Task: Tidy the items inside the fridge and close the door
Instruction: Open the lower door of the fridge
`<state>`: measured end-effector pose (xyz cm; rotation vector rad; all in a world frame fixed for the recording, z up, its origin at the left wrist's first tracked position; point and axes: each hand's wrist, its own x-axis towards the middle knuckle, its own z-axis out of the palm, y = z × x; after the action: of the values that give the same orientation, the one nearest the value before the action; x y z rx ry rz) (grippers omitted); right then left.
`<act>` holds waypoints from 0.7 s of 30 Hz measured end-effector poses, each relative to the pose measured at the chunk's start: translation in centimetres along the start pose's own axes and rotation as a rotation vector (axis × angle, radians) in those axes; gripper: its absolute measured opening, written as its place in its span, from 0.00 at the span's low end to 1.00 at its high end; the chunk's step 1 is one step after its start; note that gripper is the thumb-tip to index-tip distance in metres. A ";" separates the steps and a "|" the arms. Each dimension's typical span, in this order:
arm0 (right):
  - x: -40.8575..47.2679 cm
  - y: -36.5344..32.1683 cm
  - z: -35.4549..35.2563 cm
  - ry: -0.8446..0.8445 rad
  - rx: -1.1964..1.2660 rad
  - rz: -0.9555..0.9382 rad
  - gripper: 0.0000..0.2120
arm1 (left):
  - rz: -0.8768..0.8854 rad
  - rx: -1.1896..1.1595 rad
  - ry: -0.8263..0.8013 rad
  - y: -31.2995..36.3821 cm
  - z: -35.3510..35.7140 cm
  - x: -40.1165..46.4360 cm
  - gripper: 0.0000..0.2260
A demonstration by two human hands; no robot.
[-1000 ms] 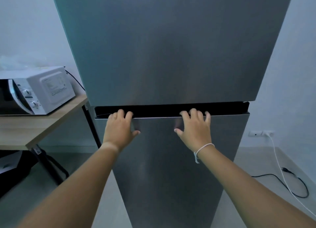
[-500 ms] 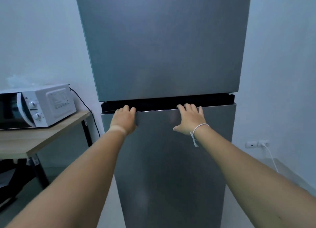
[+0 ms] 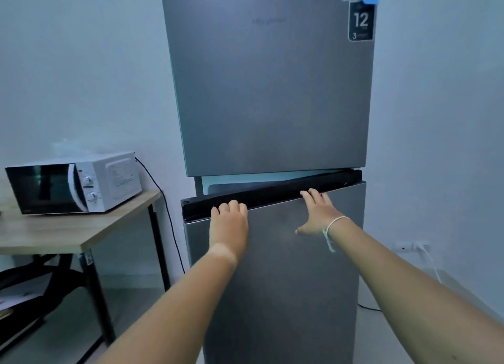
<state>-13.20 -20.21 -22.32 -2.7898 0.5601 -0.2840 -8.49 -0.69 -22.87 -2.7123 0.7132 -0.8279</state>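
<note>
A tall grey two-door fridge stands straight ahead; its upper door [image 3: 270,90] is closed. The lower door [image 3: 286,281] is swung out slightly at its left side, with a pale strip of the cabinet showing behind its black top edge [image 3: 272,193]. My left hand [image 3: 229,224] hooks its fingers over that black top edge near the left. My right hand [image 3: 317,213], with a white string on the wrist, lies flat on the door front with fingertips at the top edge. The fridge's contents are hidden.
A white microwave [image 3: 73,186] sits on a wooden table [image 3: 68,235] with black legs to the left, its cord running down beside the fridge. A wall socket with a white cable [image 3: 417,247] is at the lower right. Stickers [image 3: 361,19] mark the upper door's right corner.
The lower door, closed in the earlier frames, has swung out at its left side. My view has backed away and risen; both hands stay at the door's top edge.
</note>
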 end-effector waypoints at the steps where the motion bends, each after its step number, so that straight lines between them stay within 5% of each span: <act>1: -0.8 0.2 -0.4 -0.028 0.032 0.008 0.47 | 0.043 0.009 0.016 0.2 -0.9 -0.8 0.13; 9: -8.0 2.7 -4.0 -0.112 0.007 0.012 0.38 | 0.424 -0.024 0.347 0.6 -5.8 -7.0 0.12; 14: -13.0 3.8 -5.7 -0.096 0.024 -0.022 0.31 | 0.466 -0.250 0.455 2.0 -10.2 -11.5 0.16; 17: -15.9 4.0 -6.7 -0.082 0.025 -0.023 0.28 | 0.376 -0.635 0.270 2.3 -12.4 -13.8 0.25; 21: -19.2 4.8 -8.5 -0.058 0.051 -0.019 0.23 | 0.320 -1.175 -0.035 3.8 -12.1 -15.9 0.22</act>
<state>-34.36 -18.68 -18.36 -2.7461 0.5061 -0.2171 -28.36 3.34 -21.70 -3.3032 2.0684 -0.2765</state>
